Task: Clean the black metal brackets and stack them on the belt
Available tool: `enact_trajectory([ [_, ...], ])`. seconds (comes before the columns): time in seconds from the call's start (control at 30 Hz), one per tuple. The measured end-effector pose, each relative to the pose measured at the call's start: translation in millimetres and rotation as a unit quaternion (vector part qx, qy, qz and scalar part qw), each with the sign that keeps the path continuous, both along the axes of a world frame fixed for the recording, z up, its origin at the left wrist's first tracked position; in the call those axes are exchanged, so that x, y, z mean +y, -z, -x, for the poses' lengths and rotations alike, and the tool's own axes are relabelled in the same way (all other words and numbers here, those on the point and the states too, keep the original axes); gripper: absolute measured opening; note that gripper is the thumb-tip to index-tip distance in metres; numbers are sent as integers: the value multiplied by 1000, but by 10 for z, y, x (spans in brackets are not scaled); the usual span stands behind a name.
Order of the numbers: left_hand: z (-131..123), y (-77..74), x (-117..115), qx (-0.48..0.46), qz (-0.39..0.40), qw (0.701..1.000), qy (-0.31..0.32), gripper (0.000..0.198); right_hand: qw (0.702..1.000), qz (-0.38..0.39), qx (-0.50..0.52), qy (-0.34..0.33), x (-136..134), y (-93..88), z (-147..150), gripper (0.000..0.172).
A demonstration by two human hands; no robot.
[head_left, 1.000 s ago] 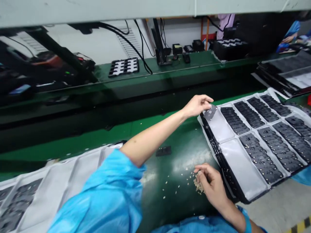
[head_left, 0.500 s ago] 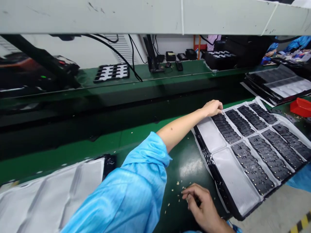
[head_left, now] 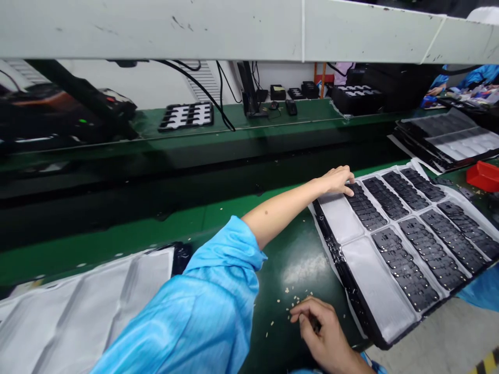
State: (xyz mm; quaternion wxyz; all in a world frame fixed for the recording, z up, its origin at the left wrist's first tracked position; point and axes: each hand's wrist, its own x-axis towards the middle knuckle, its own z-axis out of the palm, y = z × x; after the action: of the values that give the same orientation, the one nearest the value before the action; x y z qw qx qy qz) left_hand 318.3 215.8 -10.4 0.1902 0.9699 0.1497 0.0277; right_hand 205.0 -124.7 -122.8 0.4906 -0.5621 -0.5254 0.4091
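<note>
At the tray's far left corner my left hand [head_left: 337,181] is open, thumb and fingers apart beside the first column of flat black parts [head_left: 367,208]. These thin parts overlap in rows in the pockets of a white-lined black tray [head_left: 380,291], whose two leftmost pockets hold none. Lower down, my right hand [head_left: 323,328] hovers over or rests on the green table [head_left: 302,262], fingers curled in with the thumb close to them. What it holds, if anything, is hidden. Small pale bits [head_left: 287,290] lie scattered by its fingertips.
A second white-lined tray [head_left: 97,296] lies at the left. Stacked trays [head_left: 448,137] and a red bin [head_left: 483,176] are at the far right. A dark sunken strip [head_left: 202,166] runs behind. Overhead crosses a pale beam [head_left: 241,31]; another person's hands show at far right.
My left hand's thumb and fingers have spread apart at the tray's corner. My right hand stays low, its fingers slightly more curled. The view has shifted slightly.
</note>
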Motion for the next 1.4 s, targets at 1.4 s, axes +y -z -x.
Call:
enact_trajectory([
  [1.4, 3488, 398, -1693, -90, 16, 988, -128, 33, 991, 97, 65, 66, 295, -442, 86, 46],
])
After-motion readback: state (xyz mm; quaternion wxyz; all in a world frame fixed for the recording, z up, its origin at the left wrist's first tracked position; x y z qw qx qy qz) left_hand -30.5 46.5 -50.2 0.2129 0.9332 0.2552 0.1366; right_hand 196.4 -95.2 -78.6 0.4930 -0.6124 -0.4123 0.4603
